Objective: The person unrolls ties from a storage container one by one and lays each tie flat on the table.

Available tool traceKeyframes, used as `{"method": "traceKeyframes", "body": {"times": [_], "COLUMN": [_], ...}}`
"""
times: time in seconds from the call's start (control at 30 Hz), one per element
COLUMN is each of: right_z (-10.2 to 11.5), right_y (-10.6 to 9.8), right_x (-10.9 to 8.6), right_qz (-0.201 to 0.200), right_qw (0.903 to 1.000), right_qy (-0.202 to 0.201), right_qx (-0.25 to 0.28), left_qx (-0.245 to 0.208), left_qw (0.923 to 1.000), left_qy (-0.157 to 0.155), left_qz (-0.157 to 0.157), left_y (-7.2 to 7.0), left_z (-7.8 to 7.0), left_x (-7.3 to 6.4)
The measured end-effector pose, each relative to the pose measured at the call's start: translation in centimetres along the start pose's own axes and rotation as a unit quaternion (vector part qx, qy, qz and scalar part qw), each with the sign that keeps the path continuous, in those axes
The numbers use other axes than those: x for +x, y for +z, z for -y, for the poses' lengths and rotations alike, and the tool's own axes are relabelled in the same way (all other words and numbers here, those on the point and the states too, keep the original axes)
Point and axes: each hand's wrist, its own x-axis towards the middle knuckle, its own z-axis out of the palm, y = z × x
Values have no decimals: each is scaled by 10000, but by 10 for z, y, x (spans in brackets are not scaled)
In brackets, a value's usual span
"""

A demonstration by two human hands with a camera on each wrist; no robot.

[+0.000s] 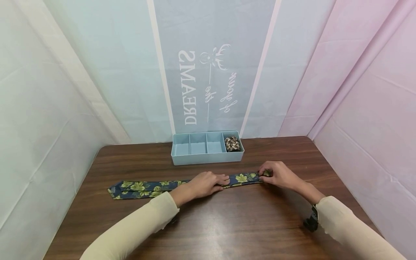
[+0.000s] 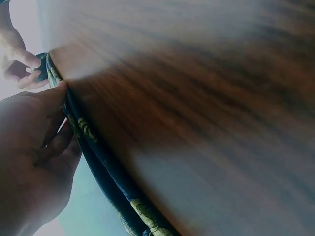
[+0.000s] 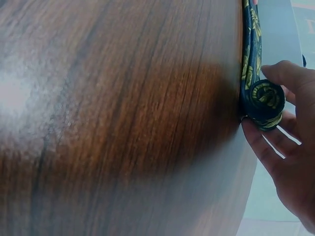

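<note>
A navy necktie [image 1: 138, 186] with yellow-green flowers lies lengthwise across the table, its wide pointed end at the left. At its right end the tie is wound into a small roll [image 3: 267, 96], whose spiral faces the right wrist camera. My right hand [image 1: 279, 175] holds this roll between thumb and fingers. Partway along the strip, my left hand [image 1: 204, 183] rests on the tie with its fingers extended, covering part of it. The left wrist view shows the left thumb [image 2: 58, 93] at the tie's edge.
Behind the tie stands a light blue box [image 1: 208, 159] with several compartments. A rolled dark cloth with a pale floral pattern [image 1: 232, 143] sits in its rightmost compartment. Fabric curtains [image 1: 130, 72] enclose the brown wooden table [image 1: 214, 231] at the back and sides.
</note>
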Motion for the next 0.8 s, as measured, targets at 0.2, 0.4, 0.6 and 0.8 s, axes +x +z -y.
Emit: {"method": "traceKeyframes", "body": {"times": [0.2, 0.4, 0.6, 0.8], "right_z": [-2, -3, -2, -1], "right_y": [-1, -3, -3, -4], "right_x": [0, -3, -3, -2], "right_qz": [-22, 18, 134, 212], "right_qw": [10000, 10000, 9998, 9994], "right_qy": [-34, 55, 129, 271], "right_qx": [-9, 7, -52, -105], "left_qx": [77, 84, 117, 29], "left_qw": [9999, 9999, 9999, 9999], "left_qy": [76, 55, -46, -54], "left_qz": [-99, -113, -86, -107], "left_y": [1, 1, -1, -3], "left_z": [3, 5, 5, 6], "left_x": [-5, -9, -14, -19]}}
